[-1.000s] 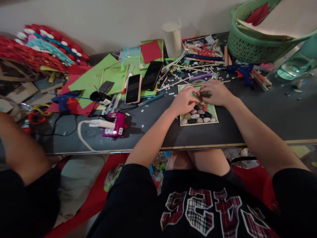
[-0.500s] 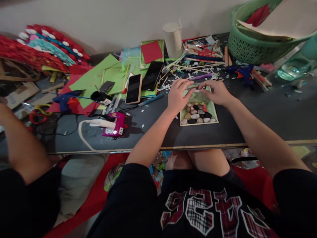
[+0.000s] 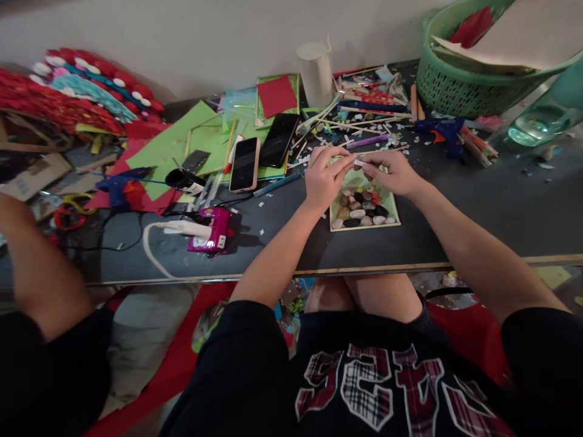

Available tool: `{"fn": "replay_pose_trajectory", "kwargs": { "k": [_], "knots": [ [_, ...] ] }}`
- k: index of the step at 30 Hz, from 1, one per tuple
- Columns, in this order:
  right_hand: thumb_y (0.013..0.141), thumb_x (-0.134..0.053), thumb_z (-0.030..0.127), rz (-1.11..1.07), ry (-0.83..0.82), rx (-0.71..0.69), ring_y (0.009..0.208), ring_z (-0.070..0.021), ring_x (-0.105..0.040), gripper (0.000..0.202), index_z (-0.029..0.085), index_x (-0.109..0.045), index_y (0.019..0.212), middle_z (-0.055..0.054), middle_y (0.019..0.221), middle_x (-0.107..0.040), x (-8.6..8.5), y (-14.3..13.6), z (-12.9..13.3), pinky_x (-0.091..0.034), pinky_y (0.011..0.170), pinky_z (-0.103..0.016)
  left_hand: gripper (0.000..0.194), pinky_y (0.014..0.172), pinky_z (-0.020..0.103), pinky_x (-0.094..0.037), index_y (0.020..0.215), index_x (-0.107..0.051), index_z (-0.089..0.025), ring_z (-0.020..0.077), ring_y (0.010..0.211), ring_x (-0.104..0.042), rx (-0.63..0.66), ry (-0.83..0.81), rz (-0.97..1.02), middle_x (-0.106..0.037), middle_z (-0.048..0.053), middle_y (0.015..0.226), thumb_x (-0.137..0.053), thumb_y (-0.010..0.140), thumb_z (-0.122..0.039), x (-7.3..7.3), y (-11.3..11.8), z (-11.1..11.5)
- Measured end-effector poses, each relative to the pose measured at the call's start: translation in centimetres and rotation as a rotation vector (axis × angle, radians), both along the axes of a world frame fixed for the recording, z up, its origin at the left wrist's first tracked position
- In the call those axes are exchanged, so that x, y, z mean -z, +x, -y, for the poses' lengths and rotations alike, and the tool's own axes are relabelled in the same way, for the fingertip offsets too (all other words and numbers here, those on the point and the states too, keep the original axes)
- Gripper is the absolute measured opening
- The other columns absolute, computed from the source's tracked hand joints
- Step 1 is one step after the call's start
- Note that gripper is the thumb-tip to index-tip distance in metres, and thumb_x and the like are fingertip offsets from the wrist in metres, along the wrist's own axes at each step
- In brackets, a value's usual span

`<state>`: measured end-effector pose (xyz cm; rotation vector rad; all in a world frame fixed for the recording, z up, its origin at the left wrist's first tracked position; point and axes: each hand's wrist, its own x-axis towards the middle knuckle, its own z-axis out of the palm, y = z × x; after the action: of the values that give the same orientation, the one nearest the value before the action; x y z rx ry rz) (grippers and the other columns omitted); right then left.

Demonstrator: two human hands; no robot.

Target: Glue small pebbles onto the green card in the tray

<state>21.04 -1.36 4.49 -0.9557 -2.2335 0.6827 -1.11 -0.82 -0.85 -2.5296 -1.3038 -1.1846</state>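
A pale green square panel (image 3: 387, 203) with a light raised rim lies on the dark table, its lower part covered with several pebbles (image 3: 357, 213) in white, black, brown and red. Over the panel's far part, my right hand (image 3: 392, 172) pinches a small whitish piece (image 3: 361, 163) between thumb and fingers. My left hand (image 3: 325, 175) is just left of that piece, thumb and fingertips pressed together; whatever lies between them is too small to name. Both hands hide the panel's far edge. A purple pen (image 3: 370, 141) lies beyond them.
Two phones (image 3: 245, 164), a magenta socket block (image 3: 210, 230) with a white cable and a blue glue gun (image 3: 119, 185) are to the left. At the right are another glue gun (image 3: 444, 130), a green basket (image 3: 460, 85) and a water container (image 3: 542, 121). Another person's arm (image 3: 43, 273) is far left.
My fingers have shifted slightly over the panel. The whitish piece now shows more clearly at my right fingertips, and my left thumb has closed toward its fingers.
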Motion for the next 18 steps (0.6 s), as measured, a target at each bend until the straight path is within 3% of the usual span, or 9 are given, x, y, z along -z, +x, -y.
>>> {"fn": "replay_pose_trajectory", "kwargs": {
  "k": [4,8,11,14,18],
  "knots": [
    [0.096,-0.046,0.061,0.020,0.068,0.077,0.061,-0.0138,-0.048,0.050,0.020,-0.070,0.082,-0.002,0.066,-0.062,0.4,-0.1,-0.1,-0.039,0.065,-0.030,0.034,0.105,0.048,-0.054,0.126,-0.072,-0.033,0.0272,0.119,-0.063,0.005,0.026,0.022,-0.071,0.008,0.120,-0.043,0.108,-0.040,-0.4,0.3,0.5],
    [0.098,-0.044,0.058,0.077,0.141,0.167,0.063,-0.0154,-0.054,0.050,0.021,-0.074,0.084,-0.002,0.067,-0.065,0.7,-0.2,0.0,-0.043,0.084,-0.037,0.036,0.101,0.047,-0.056,0.118,-0.074,-0.031,0.0252,0.114,-0.066,0.002,0.065,0.029,-0.073,0.008,0.112,-0.039,0.110,-0.039,-0.8,0.8,1.0],
    [0.101,-0.042,0.053,0.131,0.217,0.212,0.069,-0.0185,-0.059,0.047,0.023,-0.076,0.091,-0.002,0.067,-0.064,0.7,-0.2,0.3,-0.039,0.098,-0.045,0.033,0.104,0.049,-0.055,0.118,-0.073,-0.029,0.0260,0.116,-0.065,0.007,0.057,0.000,-0.073,0.009,0.113,-0.043,0.109,-0.040,-1.0,1.1,1.2],
    [0.101,-0.043,0.047,0.157,0.287,0.249,0.076,-0.0212,-0.061,0.042,0.024,-0.079,0.097,-0.003,0.068,-0.065,0.8,-0.3,0.5,-0.035,0.103,-0.049,0.027,0.109,0.051,-0.051,0.119,-0.072,-0.028,0.0274,0.121,-0.064,0.014,-0.006,-0.007,-0.072,0.010,0.118,-0.050,0.107,-0.038,-1.2,1.2,1.3],
    [0.093,-0.051,0.040,0.107,0.358,0.301,0.085,-0.0236,-0.063,0.035,0.022,-0.079,0.084,-0.005,0.074,-0.069,1.5,-0.7,0.4,-0.033,0.104,-0.050,0.019,0.108,0.050,-0.052,0.108,-0.072,-0.025,0.0262,0.117,-0.065,0.044,0.035,0.023,-0.073,0.009,0.115,-0.055,0.105,-0.034,-1.2,1.6,1.5]
  ]
}}
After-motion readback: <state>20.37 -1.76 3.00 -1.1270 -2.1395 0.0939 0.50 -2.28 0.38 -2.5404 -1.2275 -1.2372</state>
